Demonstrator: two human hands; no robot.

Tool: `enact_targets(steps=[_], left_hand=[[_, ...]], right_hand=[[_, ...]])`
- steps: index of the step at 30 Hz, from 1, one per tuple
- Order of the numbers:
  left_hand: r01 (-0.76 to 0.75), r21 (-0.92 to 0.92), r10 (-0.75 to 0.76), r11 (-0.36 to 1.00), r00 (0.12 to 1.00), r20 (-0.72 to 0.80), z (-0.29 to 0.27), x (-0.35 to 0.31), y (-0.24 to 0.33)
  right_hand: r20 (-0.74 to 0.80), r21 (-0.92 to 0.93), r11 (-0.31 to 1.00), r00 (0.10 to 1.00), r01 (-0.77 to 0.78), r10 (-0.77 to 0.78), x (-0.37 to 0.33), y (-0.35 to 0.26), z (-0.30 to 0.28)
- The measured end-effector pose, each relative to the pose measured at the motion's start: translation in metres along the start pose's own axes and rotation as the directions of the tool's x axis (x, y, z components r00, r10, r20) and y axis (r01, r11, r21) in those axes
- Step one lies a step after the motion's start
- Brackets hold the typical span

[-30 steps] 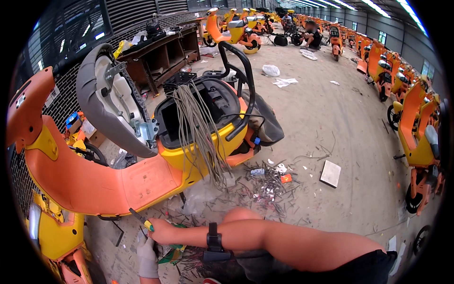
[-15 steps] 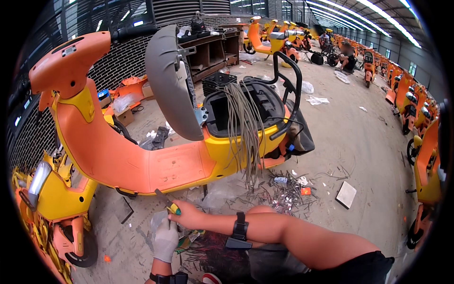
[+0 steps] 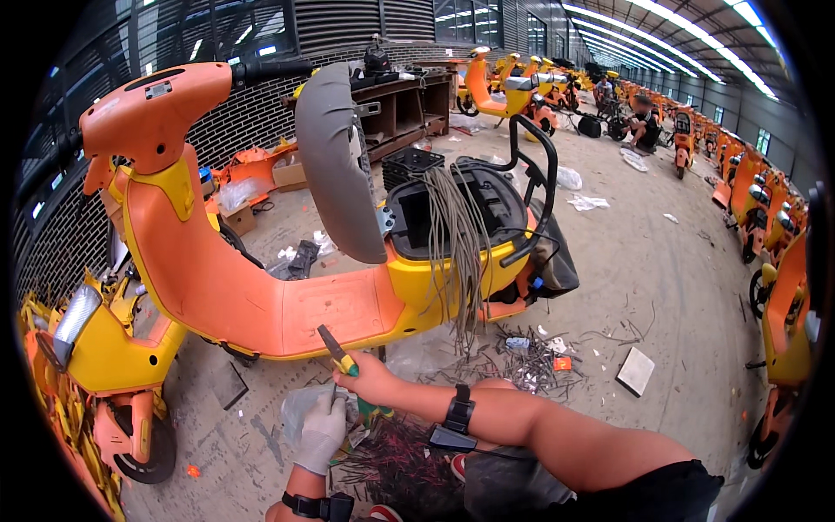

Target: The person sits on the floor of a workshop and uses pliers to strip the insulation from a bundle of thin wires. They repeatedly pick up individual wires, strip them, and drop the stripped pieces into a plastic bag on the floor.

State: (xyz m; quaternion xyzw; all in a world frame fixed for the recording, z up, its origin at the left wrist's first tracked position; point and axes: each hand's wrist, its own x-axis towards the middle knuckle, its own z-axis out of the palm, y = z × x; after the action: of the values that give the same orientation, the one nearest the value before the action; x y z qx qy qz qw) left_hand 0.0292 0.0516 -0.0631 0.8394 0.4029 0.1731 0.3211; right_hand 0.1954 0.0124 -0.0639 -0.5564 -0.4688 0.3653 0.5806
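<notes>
My right hand (image 3: 365, 379), bare, is closed round the yellow and green handle of a tool with a dark, tapering blade (image 3: 331, 343); it looks like a knife. Just below and to the left, my left hand (image 3: 323, 431) in a whitish glove has its fingers together. A thin dark piece shows at its fingertips, too small to name. Clear plastic (image 3: 297, 407) lies by that hand. Beyond both hands stands an orange and yellow scooter (image 3: 323, 304) with its grey seat (image 3: 335, 165) tipped up. A bundle of grey cables (image 3: 452, 230) drapes over its open rear compartment.
Dark and reddish scraps (image 3: 396, 470) litter the floor below my hands, with more scraps (image 3: 526, 365) to the right. A pale flat block (image 3: 636, 371) lies farther right. Another scooter (image 3: 122, 357) stands at left, and rows of them line the right side. A person (image 3: 642, 128) sits far back.
The tool in my right hand has moved a little right and its blade stands out more clearly. My left hand has shifted slightly right and down. The whole view has shifted a little.
</notes>
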Motion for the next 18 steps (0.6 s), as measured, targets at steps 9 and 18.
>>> enact_targets(steps=[9, 18], left_hand=[[0.054, -0.315, -0.037, 0.947, 0.997, 0.062, -0.011, -0.014, 0.045], [0.204, -0.519, -0.167, 0.83, 0.979, 0.118, -0.017, -0.02, 0.058]], right_hand=[[-0.004, 0.004, 1.0, 1.0, 0.008, -0.008, -0.009, 0.002, -0.009], [0.033, 0.07, 0.997, 0.999, -0.014, 0.012, -0.009, -0.009, -0.008]])
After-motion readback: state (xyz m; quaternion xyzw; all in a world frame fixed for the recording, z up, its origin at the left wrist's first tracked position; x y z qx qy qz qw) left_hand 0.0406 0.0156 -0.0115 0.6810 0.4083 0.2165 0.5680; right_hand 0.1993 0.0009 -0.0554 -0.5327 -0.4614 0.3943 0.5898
